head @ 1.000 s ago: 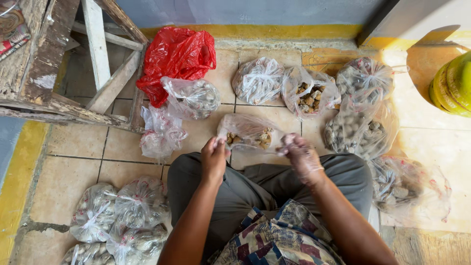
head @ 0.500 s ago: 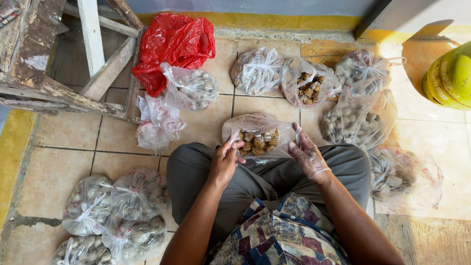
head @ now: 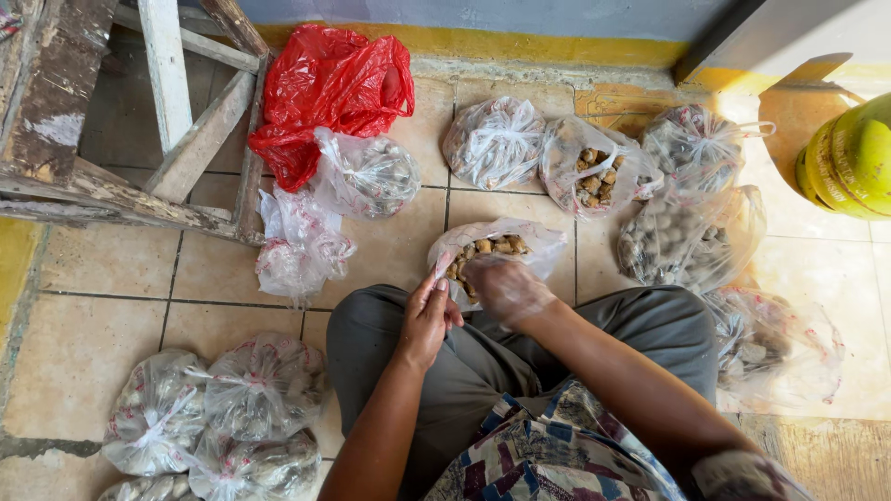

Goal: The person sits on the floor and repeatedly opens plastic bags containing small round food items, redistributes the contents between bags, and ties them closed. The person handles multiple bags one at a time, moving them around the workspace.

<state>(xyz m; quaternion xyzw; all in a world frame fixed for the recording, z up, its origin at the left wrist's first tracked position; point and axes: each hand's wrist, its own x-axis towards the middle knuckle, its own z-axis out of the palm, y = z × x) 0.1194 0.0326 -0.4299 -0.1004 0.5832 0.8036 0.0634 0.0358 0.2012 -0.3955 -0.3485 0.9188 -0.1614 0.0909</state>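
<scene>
the open clear bag [head: 497, 243] of brown lumps rests on the floor just beyond the knees. the left hand [head: 427, 320] pinches its near rim to hold the mouth wide, while the right hand [head: 506, 288] reaches inside, fingers curled over the lumps. knotted bags [head: 494, 141] lie farther off.

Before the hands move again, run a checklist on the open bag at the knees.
1. Open clear bag mouth held apart: ok, left hand pinches its near edge.
2. Right hand at the bag mouth: ok; whether it grips anything, cannot tell.
3. Brown lumps inside, none spilled on the tiled floor: ok.
4. Bag upright: not ok, it lies slumped.
5. Neighbouring open bag clear of the hands: ok.
</scene>
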